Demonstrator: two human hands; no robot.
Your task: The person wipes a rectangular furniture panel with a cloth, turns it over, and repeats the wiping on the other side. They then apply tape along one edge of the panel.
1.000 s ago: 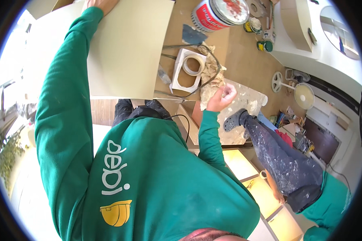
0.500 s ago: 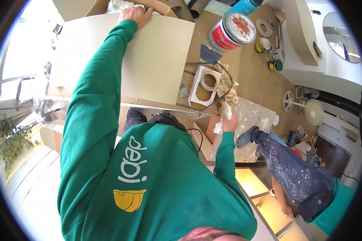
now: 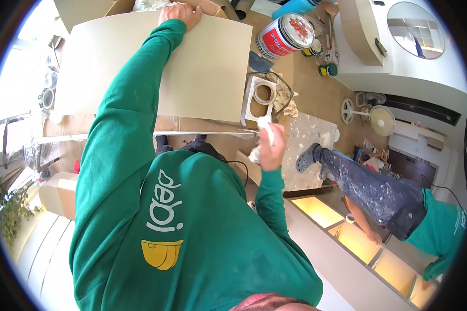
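A large cream board [image 3: 205, 72] lies in front of me. My left hand [image 3: 180, 15] reaches across it and is closed over its far edge; the fingertips are partly hidden. Off the board's near right corner, my right hand [image 3: 273, 147] is closed around a crumpled white rag [image 3: 265, 129], which sticks out at both ends of the fist. Just beyond the rag lies a white square frame [image 3: 248, 103] with a tape roll [image 3: 263, 92] on it. Crumpled brown paper [image 3: 285, 99] and a dark cable are beside them.
A large red and white tub [image 3: 283, 40] stands beyond the board's right corner, near a blue bottle [image 3: 296, 7]. An opened cardboard box [image 3: 120, 7] is at the far edge. At right, a co-worker's leg [image 3: 366, 179] reaches over a stained sheet [image 3: 316, 135], beside lit shelves [image 3: 355, 241].
My right hand has moved left and away from me with the rag, toward the board's near right corner. The left hand stays on the far edge. The view has shifted slightly.
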